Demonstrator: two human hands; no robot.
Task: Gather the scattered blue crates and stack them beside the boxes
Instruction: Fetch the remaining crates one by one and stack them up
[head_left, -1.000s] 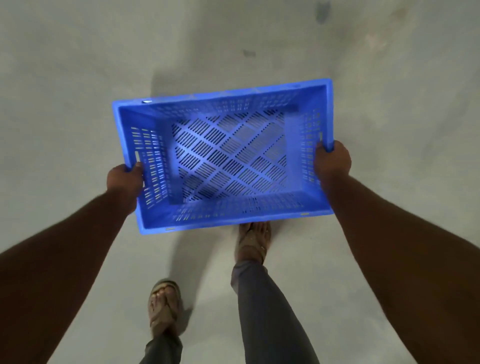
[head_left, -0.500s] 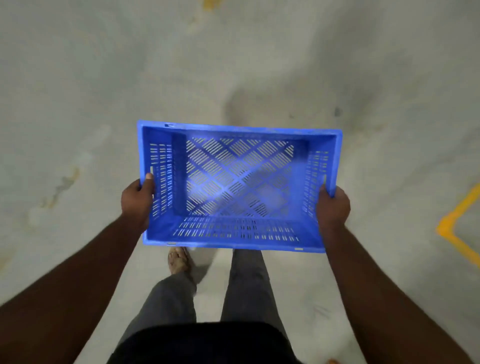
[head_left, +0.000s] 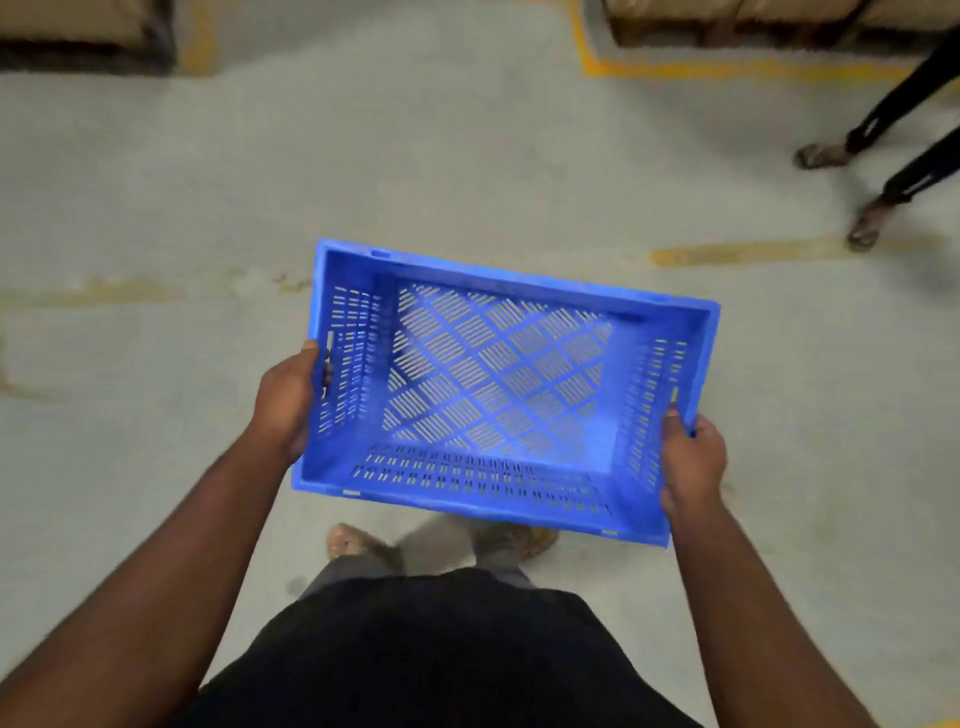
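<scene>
An empty blue crate (head_left: 498, 395) with slotted walls and a lattice floor hangs in front of my waist, open side up and tilted slightly down to the right. My left hand (head_left: 288, 400) grips its left end wall at the handle slot. My right hand (head_left: 691, 462) grips the right end wall near the front corner. Brown boxes (head_left: 753, 15) on a pallet stand at the top right edge of the head view, and more brown boxes (head_left: 72, 26) sit at the top left.
Another person's legs and sandalled feet (head_left: 872, 208) stand at the right edge. Yellow floor lines (head_left: 727, 67) frame the pallet area, and a worn yellow stripe (head_left: 748, 252) crosses the grey concrete floor. My own feet (head_left: 514, 540) show below the crate.
The view has swung forward as I walk: boxes, yellow lines and another person's legs have come into sight. The crate stays held in both hands, now tilted down to the right.
</scene>
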